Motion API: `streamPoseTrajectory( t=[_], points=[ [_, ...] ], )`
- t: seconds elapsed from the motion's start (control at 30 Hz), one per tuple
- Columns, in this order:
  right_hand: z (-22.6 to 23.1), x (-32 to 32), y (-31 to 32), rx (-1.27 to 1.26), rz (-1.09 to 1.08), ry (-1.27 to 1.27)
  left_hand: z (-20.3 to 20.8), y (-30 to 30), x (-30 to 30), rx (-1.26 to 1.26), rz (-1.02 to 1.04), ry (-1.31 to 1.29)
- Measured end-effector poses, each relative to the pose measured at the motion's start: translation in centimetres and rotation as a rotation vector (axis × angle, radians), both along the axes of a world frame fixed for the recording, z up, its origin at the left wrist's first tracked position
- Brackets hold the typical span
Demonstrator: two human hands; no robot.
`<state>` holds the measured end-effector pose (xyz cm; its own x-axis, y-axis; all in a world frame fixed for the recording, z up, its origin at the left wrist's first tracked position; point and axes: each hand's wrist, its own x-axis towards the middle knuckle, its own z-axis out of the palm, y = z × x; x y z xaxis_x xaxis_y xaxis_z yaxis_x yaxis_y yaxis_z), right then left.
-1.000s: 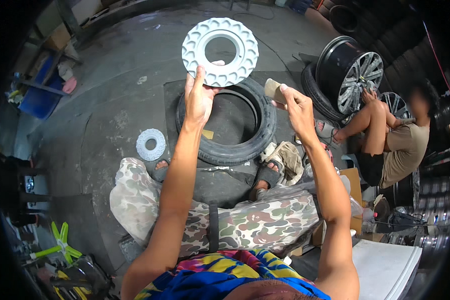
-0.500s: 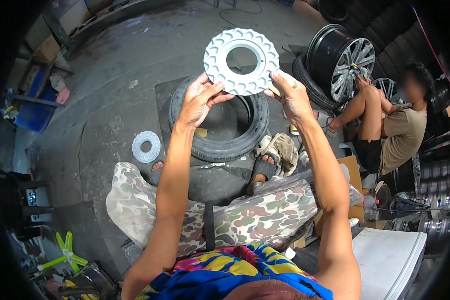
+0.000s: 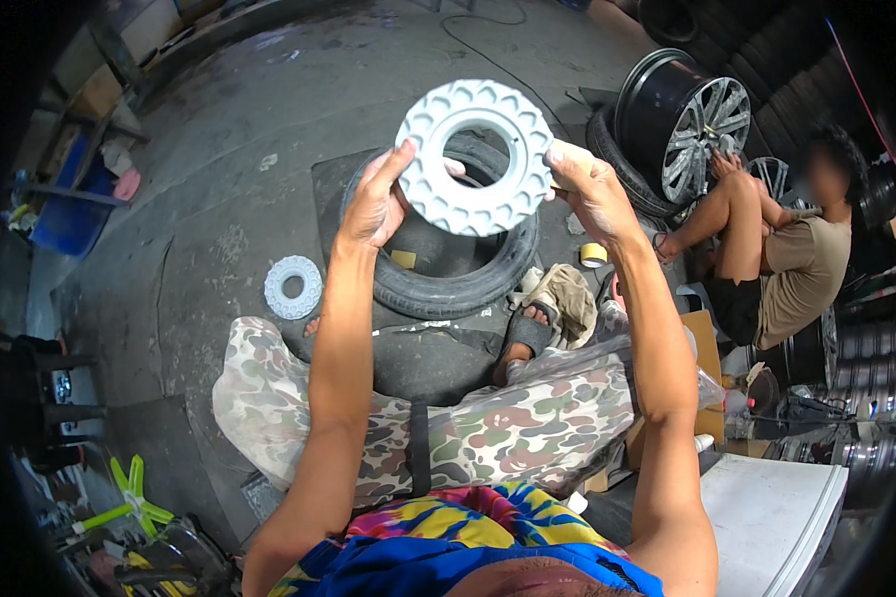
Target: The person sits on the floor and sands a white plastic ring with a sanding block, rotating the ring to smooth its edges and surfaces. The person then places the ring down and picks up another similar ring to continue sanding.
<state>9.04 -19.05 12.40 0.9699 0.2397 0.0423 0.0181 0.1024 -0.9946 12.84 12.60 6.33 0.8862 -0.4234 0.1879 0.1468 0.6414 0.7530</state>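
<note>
I hold up a pale grey ring-shaped wheel part (image 3: pixel 428 189) with a scalloped rim and a wide round hole. My left hand (image 3: pixel 376 204) grips its left edge, thumb in front and fingers behind; a fingertip shows through the hole. At the right edge, my right hand (image 3: pixel 595 191) is closed around a small tan piece (image 3: pixel 573 153) that looks like folded sandpaper, its fingers against the ring. Below and behind lies a black tyre (image 3: pixel 443 296) on its side. A similar grey ring (image 3: pixel 293 288) rests on the floor to the left.
A small yellow piece (image 3: pixel 403 259) lies inside the tyre. Right of it are a yellow tape roll (image 3: pixel 593 255) and a beige cloth (image 3: pixel 572 298). Further right, a person (image 3: pixel 801 254) sits by a large alloy wheel (image 3: pixel 657 119). A white box-like surface (image 3: pixel 767 517) stands at lower right.
The ring has come down slightly and tilted. My left hand has shifted up along its left edge, and my right hand has turned, showing more of the tan piece.
</note>
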Motion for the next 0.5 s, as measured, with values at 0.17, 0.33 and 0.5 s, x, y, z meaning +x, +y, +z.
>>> streamPoseTrajectory(
  t=[0.17,0.33,0.5],
  points=[
    [-0.2,-0.2,1.0,-0.588,-0.298,-0.410,0.4,-1.4,-0.5,0.194,0.080,-0.115],
    [1.8,0.1,3.2,-1.061,-0.525,-1.023,0.6,-4.3,-1.8,0.273,0.199,-0.180],
    [1.0,-0.5,7.9,-0.961,-0.353,-1.112,-0.1,-6.1,-2.8,0.409,0.313,-0.136]
  ],
)
